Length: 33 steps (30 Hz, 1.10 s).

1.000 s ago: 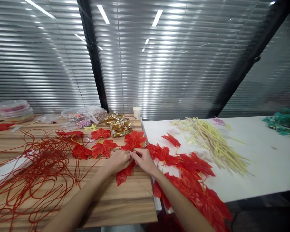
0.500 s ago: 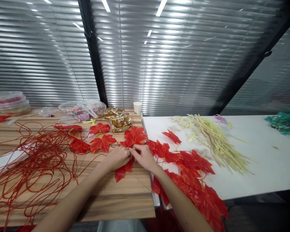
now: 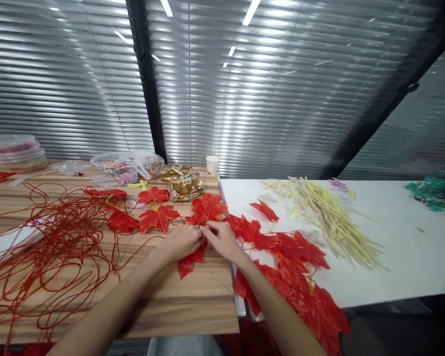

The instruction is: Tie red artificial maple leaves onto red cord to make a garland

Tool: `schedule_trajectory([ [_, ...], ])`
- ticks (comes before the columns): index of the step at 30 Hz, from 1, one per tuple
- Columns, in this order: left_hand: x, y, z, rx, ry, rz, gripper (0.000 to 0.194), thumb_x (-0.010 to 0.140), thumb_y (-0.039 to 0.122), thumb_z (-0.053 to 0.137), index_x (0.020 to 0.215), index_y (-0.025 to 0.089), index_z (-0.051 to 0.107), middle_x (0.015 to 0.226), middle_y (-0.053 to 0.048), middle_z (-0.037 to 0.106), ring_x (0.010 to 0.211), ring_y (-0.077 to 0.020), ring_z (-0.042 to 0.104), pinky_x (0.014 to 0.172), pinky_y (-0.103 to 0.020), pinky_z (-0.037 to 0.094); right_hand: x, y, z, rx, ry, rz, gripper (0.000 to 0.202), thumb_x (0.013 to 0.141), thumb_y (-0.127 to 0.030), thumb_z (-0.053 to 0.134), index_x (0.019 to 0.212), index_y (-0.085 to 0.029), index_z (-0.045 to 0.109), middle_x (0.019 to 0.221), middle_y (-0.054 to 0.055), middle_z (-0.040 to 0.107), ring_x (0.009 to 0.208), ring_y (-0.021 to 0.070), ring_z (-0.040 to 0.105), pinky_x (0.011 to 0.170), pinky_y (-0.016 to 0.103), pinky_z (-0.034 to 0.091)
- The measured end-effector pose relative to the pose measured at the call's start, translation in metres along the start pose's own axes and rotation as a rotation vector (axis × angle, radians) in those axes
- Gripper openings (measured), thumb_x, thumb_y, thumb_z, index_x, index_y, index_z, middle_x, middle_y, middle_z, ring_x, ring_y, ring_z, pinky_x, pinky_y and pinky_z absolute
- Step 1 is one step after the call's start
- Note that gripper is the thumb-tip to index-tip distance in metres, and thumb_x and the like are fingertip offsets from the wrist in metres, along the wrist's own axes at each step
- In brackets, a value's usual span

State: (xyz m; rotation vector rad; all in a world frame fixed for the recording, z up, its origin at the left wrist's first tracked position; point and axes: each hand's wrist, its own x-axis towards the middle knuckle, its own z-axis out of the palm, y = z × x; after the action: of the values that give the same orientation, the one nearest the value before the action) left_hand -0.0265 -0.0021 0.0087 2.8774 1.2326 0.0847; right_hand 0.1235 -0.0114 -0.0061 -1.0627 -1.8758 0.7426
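My left hand [image 3: 183, 241] and my right hand [image 3: 221, 240] meet near the right edge of the wooden table, fingertips pinched together. Between them is the base of a red artificial maple leaf [image 3: 207, 207], whose blade spreads out beyond my fingers. A second red leaf [image 3: 190, 262] hangs below my left hand. The exact spot that the fingers grip is hidden. From the left, a red cord [image 3: 143, 247] runs toward my left hand. On the right, a garland of red maple leaves [image 3: 296, 247] trails past my right forearm and over the table's edge.
A loose tangle of red cord [image 3: 66, 232] covers the left of the wooden table [image 3: 193, 311]. Behind lie several single leaves [image 3: 158, 218], gold wrappers [image 3: 186, 187], bags of beads [image 3: 126, 174] and a paper cup [image 3: 212, 165]. Yellow stems [image 3: 333, 217] lie on the white table [image 3: 404, 257].
Both hands stay pinched together at the leaf's base, with only slight finger movement. The whole view has shifted a little.
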Motion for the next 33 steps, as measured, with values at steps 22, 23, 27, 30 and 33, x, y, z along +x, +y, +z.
schedule_trajectory([
  [22,-0.0013,0.0034,-0.0025,-0.006,-0.034,-0.043,0.025,0.084,0.019,0.034,0.081,0.012,0.057,0.081,-0.011,0.064,0.072,-0.0207,0.061,0.061,-0.028,0.043,0.0000,-0.0001,0.0001,0.008,-0.018,0.013,0.032,0.082,-0.028,0.043,0.052,-0.016,0.038,0.049,-0.004,0.042,0.048,0.0076,0.037,0.049,0.020,0.027],
  [23,-0.0013,0.0030,-0.0017,-0.013,-0.030,-0.045,0.025,0.084,0.020,0.034,0.081,0.012,0.057,0.081,-0.011,0.064,0.072,-0.0205,0.061,0.061,-0.028,0.043,0.0000,-0.0002,0.0001,0.008,-0.019,0.013,0.032,0.082,-0.028,0.043,0.052,-0.016,0.038,0.049,-0.004,0.042,0.048,0.0077,0.037,0.049,0.020,0.027],
  [27,-0.0014,0.0016,0.0009,-0.046,-0.016,-0.047,0.024,0.084,0.021,0.036,0.082,0.012,0.057,0.081,-0.011,0.063,0.073,-0.0189,0.060,0.065,-0.027,0.043,0.0000,0.0004,0.0000,0.009,-0.021,0.013,0.032,0.082,-0.028,0.043,0.052,-0.016,0.038,0.049,-0.004,0.043,0.048,0.0077,0.037,0.049,0.020,0.028],
  [30,-0.0014,0.0017,0.0008,-0.057,-0.017,-0.050,0.023,0.084,0.021,0.036,0.081,0.012,0.057,0.080,-0.011,0.062,0.072,-0.0184,0.060,0.065,-0.027,0.044,-0.0001,0.0009,-0.0002,0.007,-0.027,0.017,0.032,0.082,-0.028,0.043,0.053,-0.016,0.039,0.049,-0.004,0.044,0.048,0.0079,0.038,0.049,0.020,0.028],
  [33,-0.0014,0.0029,-0.0009,-0.041,-0.023,-0.052,0.025,0.084,0.020,0.034,0.081,0.011,0.057,0.080,-0.011,0.063,0.071,-0.0187,0.060,0.064,-0.027,0.044,-0.0003,0.0011,-0.0003,0.000,-0.033,0.016,0.031,0.082,-0.028,0.042,0.053,-0.016,0.038,0.049,-0.004,0.043,0.049,0.0080,0.038,0.050,0.020,0.028],
])
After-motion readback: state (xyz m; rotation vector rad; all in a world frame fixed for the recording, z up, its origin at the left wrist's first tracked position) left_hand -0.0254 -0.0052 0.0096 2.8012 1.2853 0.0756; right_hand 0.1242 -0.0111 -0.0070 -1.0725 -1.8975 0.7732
